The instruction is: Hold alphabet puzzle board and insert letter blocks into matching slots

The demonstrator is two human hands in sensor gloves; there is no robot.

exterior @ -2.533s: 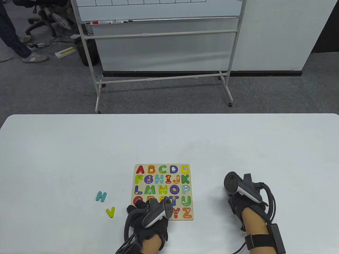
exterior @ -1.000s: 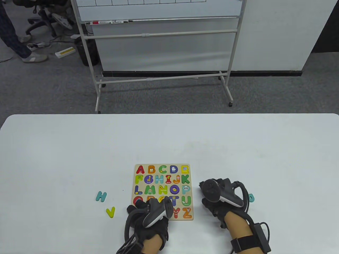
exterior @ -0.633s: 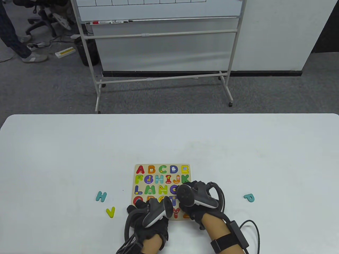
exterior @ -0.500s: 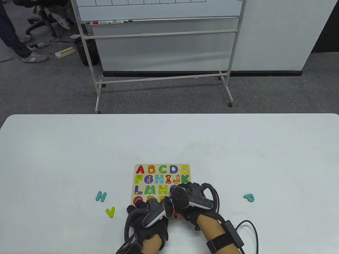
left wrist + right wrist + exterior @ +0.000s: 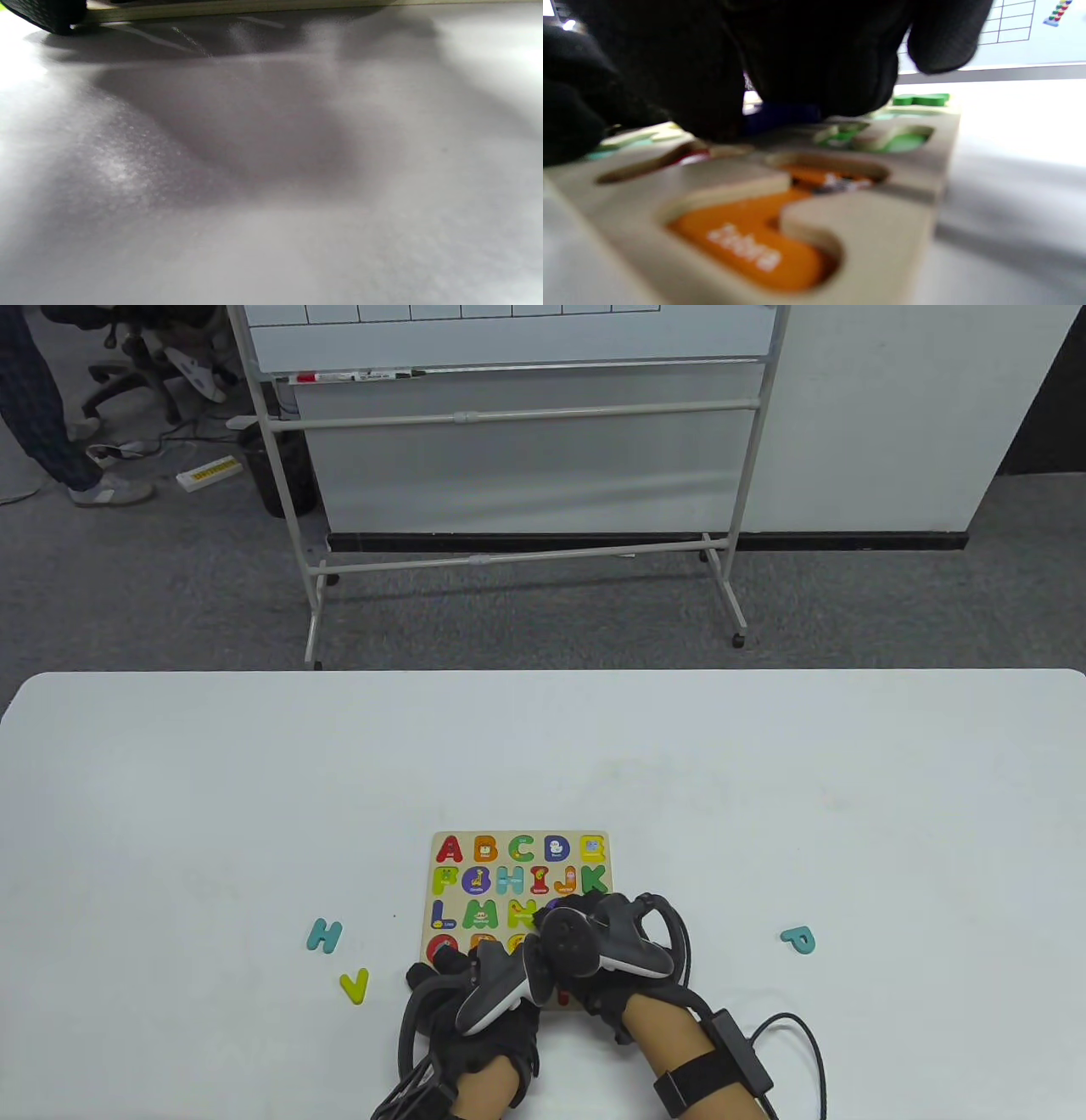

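Note:
The wooden alphabet puzzle board (image 5: 519,836) lies flat near the table's front edge. My left hand (image 5: 447,965) rests on its lower left corner and holds it down. In the left wrist view one fingertip (image 5: 42,15) sits beside the board's edge (image 5: 237,7). My right hand (image 5: 585,937) is over the board's lower right part. In the right wrist view its fingers (image 5: 814,63) close on a dark blue block (image 5: 780,113) in the board (image 5: 874,228). The orange Z slot (image 5: 742,243) and a green slot (image 5: 903,142) are open.
Three loose letters lie on the white table: a teal H (image 5: 324,935) and a yellow-green V (image 5: 355,986) left of the board, and a teal P (image 5: 798,939) to its right. A whiteboard stand (image 5: 526,415) is on the floor beyond the table.
My right hand has moved left from over the teal P, which stays on the table, onto the board's lower right part. My left hand and the board have not moved.

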